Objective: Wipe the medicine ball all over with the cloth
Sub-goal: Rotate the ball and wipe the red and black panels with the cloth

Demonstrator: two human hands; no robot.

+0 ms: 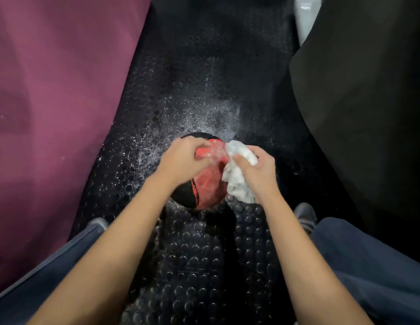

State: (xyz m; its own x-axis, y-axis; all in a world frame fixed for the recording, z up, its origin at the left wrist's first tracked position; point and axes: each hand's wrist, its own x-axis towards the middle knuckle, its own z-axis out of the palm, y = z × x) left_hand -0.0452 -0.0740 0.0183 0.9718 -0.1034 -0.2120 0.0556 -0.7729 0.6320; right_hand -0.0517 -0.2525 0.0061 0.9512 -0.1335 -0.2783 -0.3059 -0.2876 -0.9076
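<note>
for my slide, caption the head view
Right hand wipes medicine ball with white cloth; left hand steadies it.

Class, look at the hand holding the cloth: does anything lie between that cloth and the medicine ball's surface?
Nothing visible does. The right hand grips the white cloth directly against the red-and-black medicine ball. The left hand rests on the ball's top left, clear of the cloth.
</note>
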